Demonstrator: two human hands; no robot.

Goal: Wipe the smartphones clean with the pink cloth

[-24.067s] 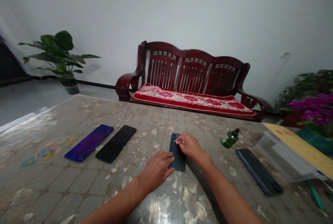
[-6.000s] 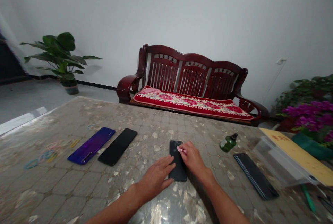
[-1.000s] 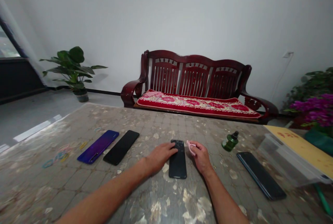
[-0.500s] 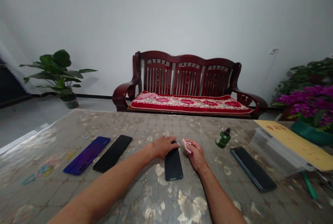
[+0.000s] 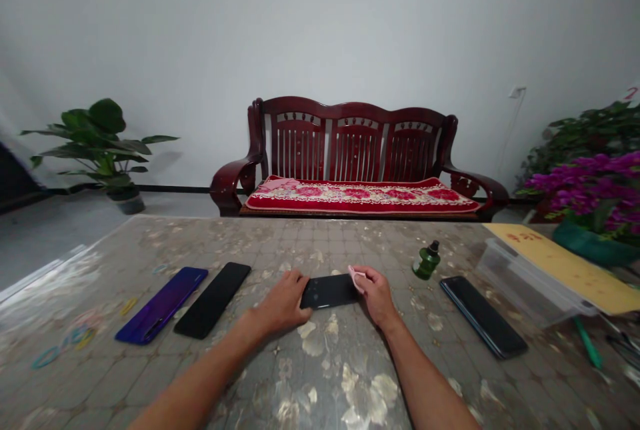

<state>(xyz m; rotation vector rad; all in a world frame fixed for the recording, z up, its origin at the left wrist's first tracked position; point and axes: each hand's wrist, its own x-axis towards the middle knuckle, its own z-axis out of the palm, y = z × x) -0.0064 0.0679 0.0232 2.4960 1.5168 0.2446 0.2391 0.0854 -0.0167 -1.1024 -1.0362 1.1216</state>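
Observation:
A black smartphone [image 5: 330,292] lies crosswise in front of me, its dark glossy face up. My left hand [image 5: 286,300] grips its left end, thumb at the near edge and fingers at the far edge. Pinched in my right hand [image 5: 376,293] is a small pink cloth [image 5: 357,278], right at the phone's right end. The fingers partly hide the cloth and that end of the phone.
To the left lie a purple-blue phone [image 5: 161,305], a black phone [image 5: 213,300] and several coloured rings [image 5: 77,335]. On the right are a green bottle [image 5: 427,261], another dark phone [image 5: 483,317], a clear plastic box [image 5: 530,283] and a green-handled tool [image 5: 588,343].
The phone in front of me has turned from lengthwise to crosswise. My left hand has shifted left and nearer, onto its left end. My right hand still holds the pink cloth.

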